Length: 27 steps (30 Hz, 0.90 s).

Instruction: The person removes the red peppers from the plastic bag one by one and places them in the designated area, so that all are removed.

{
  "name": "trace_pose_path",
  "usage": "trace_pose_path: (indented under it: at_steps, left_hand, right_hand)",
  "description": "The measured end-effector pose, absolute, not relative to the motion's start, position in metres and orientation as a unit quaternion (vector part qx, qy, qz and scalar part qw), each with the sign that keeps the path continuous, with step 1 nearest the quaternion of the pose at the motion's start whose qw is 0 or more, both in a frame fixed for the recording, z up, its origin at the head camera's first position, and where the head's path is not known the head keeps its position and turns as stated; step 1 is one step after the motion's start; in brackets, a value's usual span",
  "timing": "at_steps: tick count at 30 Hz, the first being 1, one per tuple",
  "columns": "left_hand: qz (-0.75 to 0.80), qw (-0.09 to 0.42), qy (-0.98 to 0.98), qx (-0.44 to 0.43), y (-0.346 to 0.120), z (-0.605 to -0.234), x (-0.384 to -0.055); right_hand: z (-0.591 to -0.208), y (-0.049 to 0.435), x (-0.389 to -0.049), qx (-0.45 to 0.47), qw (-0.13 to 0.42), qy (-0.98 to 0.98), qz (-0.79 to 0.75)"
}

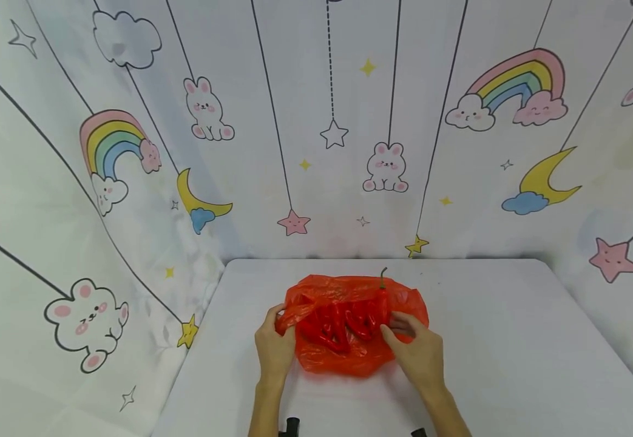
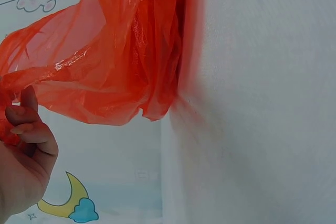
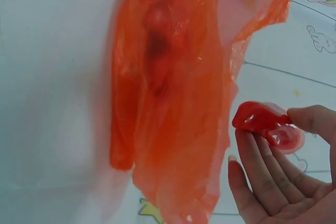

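A thin red plastic bag (image 1: pixel 343 364) lies on the white table with its mouth open, and several glossy red chili peppers (image 1: pixel 324 325) show inside it. My left hand (image 1: pixel 275 347) pinches the bag's left rim; in the left wrist view the fingers (image 2: pixel 39 135) are curled round the gathered plastic. At the bag's right side, my right hand (image 1: pixel 417 352) holds one red chili pepper (image 1: pixel 383 306) upright, its green stem pointing away from me. The right wrist view shows that pepper (image 3: pixel 257 119) between thumb and fingers, above the bag's mouth.
The white table (image 1: pixel 513 340) reaches back to a white cloth backdrop (image 1: pixel 338 194) printed with rabbits, stars, moons and rainbows. Black wrist camera parts (image 1: pixel 292 426) show near the bottom edge of the head view.
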<state>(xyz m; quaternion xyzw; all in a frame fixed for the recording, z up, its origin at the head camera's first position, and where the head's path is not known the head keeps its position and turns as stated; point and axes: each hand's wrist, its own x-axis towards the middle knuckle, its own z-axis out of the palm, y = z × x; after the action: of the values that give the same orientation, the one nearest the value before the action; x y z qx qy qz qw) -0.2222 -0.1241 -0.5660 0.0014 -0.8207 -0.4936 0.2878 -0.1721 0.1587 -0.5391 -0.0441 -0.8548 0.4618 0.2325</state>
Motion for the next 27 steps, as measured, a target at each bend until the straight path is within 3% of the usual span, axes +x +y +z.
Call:
trace_pose_path:
  at_steps: [18,27]
  left_hand:
    - [-0.487,0.288,-0.824,0.003,-0.125,-0.568,-0.224]
    - [-0.483,0.299,-0.823,0.005,-0.126,-0.569,-0.224]
  right_hand:
    - [-0.540,0.191,-0.175,-0.067,0.283,-0.839,0.459]
    - [-0.545,0.204,-0.176,-0.082,0.268,-0.846,0.453]
